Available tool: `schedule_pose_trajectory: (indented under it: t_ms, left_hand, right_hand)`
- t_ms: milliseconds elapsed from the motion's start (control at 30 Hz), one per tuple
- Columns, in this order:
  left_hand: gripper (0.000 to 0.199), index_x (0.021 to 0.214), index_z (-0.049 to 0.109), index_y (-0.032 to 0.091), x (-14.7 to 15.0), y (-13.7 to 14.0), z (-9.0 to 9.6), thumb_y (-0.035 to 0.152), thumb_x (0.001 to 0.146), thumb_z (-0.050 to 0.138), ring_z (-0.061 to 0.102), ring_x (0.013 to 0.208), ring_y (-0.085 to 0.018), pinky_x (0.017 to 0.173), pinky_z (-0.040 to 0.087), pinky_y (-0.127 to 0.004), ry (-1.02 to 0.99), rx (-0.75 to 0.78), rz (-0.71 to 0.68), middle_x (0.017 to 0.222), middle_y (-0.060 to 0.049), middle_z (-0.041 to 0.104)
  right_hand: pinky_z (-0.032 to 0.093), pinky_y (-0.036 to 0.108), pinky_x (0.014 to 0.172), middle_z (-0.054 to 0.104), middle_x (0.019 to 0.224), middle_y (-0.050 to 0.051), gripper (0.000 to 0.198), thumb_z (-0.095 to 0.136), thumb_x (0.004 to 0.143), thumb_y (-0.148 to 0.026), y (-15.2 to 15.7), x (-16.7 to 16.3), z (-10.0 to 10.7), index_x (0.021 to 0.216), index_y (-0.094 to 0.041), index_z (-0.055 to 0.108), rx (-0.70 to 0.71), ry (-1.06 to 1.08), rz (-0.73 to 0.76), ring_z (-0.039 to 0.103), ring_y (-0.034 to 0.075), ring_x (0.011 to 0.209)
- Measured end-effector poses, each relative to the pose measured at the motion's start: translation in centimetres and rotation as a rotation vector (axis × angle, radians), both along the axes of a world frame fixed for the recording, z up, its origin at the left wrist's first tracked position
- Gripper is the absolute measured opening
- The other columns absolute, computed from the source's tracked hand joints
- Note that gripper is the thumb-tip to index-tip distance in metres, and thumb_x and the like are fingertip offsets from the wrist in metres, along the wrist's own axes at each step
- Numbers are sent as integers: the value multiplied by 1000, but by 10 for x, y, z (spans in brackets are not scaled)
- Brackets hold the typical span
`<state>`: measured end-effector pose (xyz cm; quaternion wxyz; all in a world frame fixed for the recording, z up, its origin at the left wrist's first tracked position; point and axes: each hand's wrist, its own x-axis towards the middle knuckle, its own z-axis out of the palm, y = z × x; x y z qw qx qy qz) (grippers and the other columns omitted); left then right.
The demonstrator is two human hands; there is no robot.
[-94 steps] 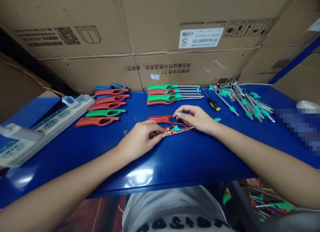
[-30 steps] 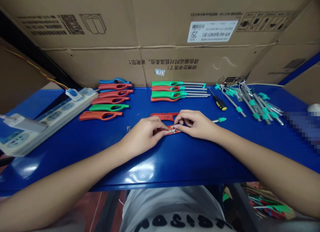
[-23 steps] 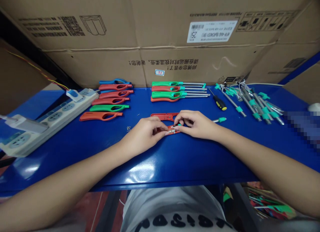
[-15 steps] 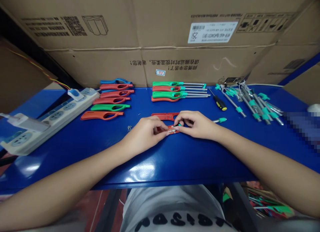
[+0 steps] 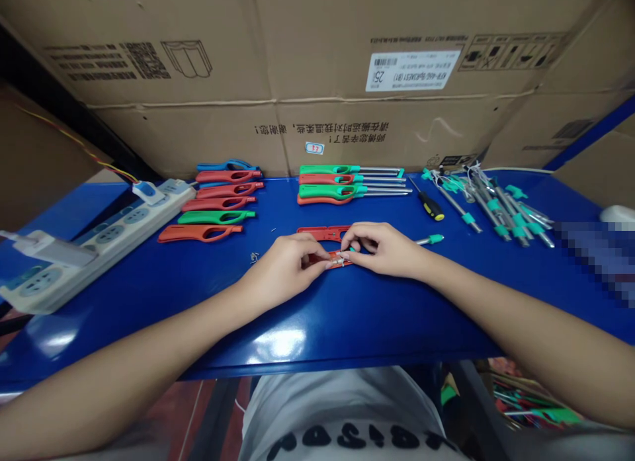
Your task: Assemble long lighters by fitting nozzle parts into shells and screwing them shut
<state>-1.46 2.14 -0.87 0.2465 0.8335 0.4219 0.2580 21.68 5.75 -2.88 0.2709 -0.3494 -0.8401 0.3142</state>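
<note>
Between my hands lies a red-orange half shell of a lighter handle (image 5: 339, 258) with small pale and teal parts inside. My left hand (image 5: 292, 266) is closed on its left end, thumb and forefinger pinching the edge. My right hand (image 5: 384, 251) is closed over its right end, fingertips bent onto the small parts; my fingers hide much of the shell. Just behind it rests another red handle half (image 5: 320, 233), partly covered by my right fingers. A metal lighter tube with a teal tip (image 5: 430, 240) sticks out beyond my right hand.
Several lighter handles (image 5: 216, 217) lie at the left beside a white power strip (image 5: 112, 233). Several lighters with metal tubes (image 5: 330, 190) lie at the back. Right of them are a black-yellow screwdriver (image 5: 430, 206) and a pile of metal tubes (image 5: 496, 209). Small screws (image 5: 254, 257) lie near my left hand.
The view has shifted slightly, so the things appear a little lower and further left. Both hands stay at the shell, with only slight finger movement.
</note>
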Motion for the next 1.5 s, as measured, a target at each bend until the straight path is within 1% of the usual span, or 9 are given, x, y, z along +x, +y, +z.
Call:
schedule_pose_trajectory:
  t_ms: [200, 400, 633, 867, 1067, 1200, 1300, 1400, 1500]
  left_hand:
    - [10, 93, 76, 17, -1, -1, 2, 18, 91, 66, 63, 68, -13, 65, 47, -25, 47, 9, -16, 86, -4, 71]
    - [11, 93, 77, 18, -1, 1, 4, 19, 91, 67, 62, 67, -13, 66, 47, -25, 40, -21, -20, 84, -3, 72]
    - [10, 93, 78, 18, 0, 1, 3, 23, 89, 70, 58, 59, -11, 59, 44, -23, 4, -41, -5, 78, -2, 72]
    - [10, 93, 79, 17, 1, -2, 2, 19, 90, 70, 63, 67, -13, 64, 47, -24, 43, 46, -12, 83, -3, 71]
    - [17, 102, 78, 17, -2, -8, 6, 18, 94, 63, 67, 75, -16, 68, 51, -26, 136, 98, -34, 90, -6, 71]
    - [22, 112, 74, 19, -3, -12, 10, 23, 95, 61, 67, 79, -18, 68, 53, -29, 202, 131, 1, 103, -7, 71]
    - [22, 114, 71, 19, -2, -14, 11, 26, 97, 59, 67, 96, -23, 81, 56, -35, 219, 200, -33, 109, -8, 70]
    - [24, 119, 67, 18, 0, -13, 7, 23, 98, 57, 60, 115, -26, 101, 51, -43, 229, 262, -155, 118, -9, 68]
    - [30, 129, 61, 18, 2, -12, 0, 19, 100, 52, 57, 122, -26, 106, 49, -45, 252, 270, -242, 130, -10, 64]
  right_hand:
    - [32, 21, 53, 54, 71, -4, 11, 65, 86, -26, 2, 0, 0, 90, -16, 68, -65, 14, -7, 39, 7, 54]
    - [33, 22, 55, 56, 74, -2, 8, 66, 83, -21, 1, 1, 0, 89, -16, 70, -16, 3, 0, 40, 7, 56]
    - [35, 22, 57, 57, 77, -1, 9, 68, 83, -20, 1, 2, 1, 91, -17, 70, 26, -19, 28, 44, 8, 60]
    - [37, 22, 58, 58, 77, -1, 8, 65, 87, -21, 0, 2, 2, 92, -17, 69, 35, -19, 25, 46, 9, 60]
    - [40, 24, 59, 61, 79, 0, 13, 60, 92, -23, 1, 12, 15, 98, -17, 69, 66, -46, 74, 48, 10, 61]
    - [38, 24, 58, 60, 79, 1, 11, 62, 92, -25, 4, 25, 27, 92, -16, 69, 138, -93, 56, 47, 10, 61]
    - [38, 24, 58, 61, 80, 2, 12, 63, 91, -27, 5, 34, 34, 90, -16, 68, 131, -153, 70, 47, 10, 61]
    - [40, 24, 59, 64, 86, 2, 13, 67, 89, -29, 4, 37, 39, 95, -17, 69, 60, -243, 117, 50, 11, 64]
    - [42, 24, 63, 65, 90, 3, 11, 68, 86, -24, 2, 37, 40, 95, -17, 68, -7, -292, 145, 55, 12, 69]
